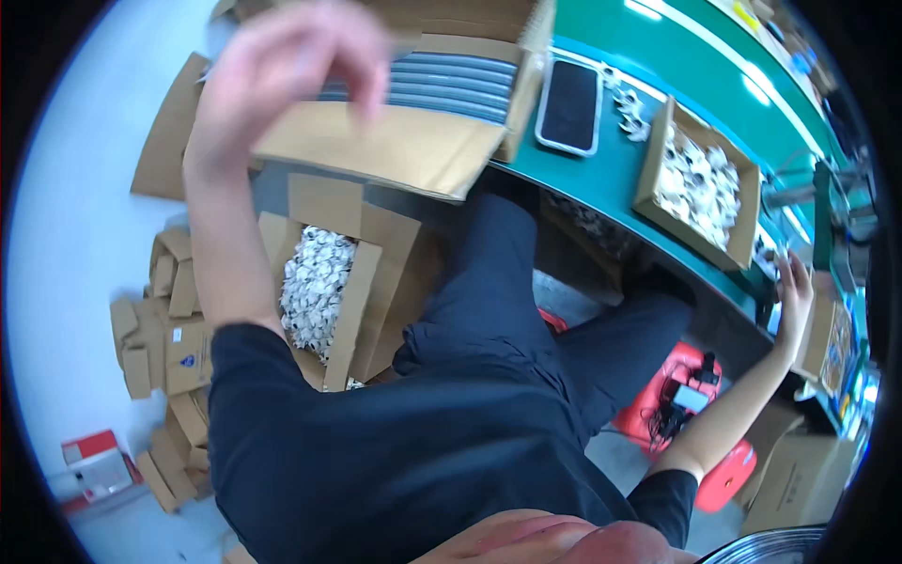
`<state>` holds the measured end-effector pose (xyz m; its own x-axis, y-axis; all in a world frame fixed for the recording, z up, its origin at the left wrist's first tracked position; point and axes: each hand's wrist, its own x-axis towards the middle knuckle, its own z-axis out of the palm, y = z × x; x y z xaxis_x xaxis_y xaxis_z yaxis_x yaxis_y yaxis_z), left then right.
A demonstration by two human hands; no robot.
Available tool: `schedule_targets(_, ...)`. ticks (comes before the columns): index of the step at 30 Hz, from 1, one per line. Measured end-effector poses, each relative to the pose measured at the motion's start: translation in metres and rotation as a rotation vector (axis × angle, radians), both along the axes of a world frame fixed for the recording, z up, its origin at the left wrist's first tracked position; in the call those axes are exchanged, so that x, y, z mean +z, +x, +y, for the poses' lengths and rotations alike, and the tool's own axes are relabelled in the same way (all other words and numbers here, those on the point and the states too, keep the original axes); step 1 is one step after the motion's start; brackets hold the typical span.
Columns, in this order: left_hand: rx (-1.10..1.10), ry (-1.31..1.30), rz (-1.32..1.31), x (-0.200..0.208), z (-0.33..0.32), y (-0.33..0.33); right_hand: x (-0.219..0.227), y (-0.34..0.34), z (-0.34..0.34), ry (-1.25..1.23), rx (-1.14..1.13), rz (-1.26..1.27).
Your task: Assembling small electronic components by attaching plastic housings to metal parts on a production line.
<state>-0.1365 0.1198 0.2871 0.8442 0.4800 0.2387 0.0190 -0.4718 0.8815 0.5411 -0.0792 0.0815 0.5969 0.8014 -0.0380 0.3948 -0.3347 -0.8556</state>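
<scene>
My left hand [291, 75] is raised over an open carton [385, 141] holding stacked long grey strips [451, 85]. Motion blurs its fingers; they look bent, and I cannot make out anything in them. Far to the right, my right hand [795, 299] reaches to the bench edge beside a metal fixture [799, 195]. Its fingers are closed together, with a small whitish spot at their tips that is too small to name. Near that hand, a shallow cardboard box [650, 179] on the green bench [601, 183] is filled with small white parts [700, 188].
A phone [569, 106] lies on the bench beside several loose white parts [629, 113]. Below the left arm stands an open carton [399, 254] of similar white parts [318, 287]. Flattened cardboard [155, 343] covers floor at left. A red stool [681, 371] carries cables and a small device.
</scene>
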Motion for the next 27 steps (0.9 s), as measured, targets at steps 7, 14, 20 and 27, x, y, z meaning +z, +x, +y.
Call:
schedule_targets(7, 0.399, 0.65, 0.846, -0.074, 0.189, -0.014, -0.032, -0.004, 0.016, 0.275, 0.115, -0.318)
schedule_targets(14, 0.272, 0.641, 0.883, -0.168, 0.286, -0.065, -0.033, -0.013, 0.006, 0.26, -0.233, -0.211)
schedule_targets(20, 0.259, 0.508, 0.924, -0.164, 0.293, -0.066, -0.019, -0.125, 0.023, 0.476, -0.076, -0.472)
schedule_targets(27, 0.202, 0.323, 0.619, -0.171, 0.279, -0.07, 0.03, -0.157, 0.058, 0.229, 0.157, -0.421)
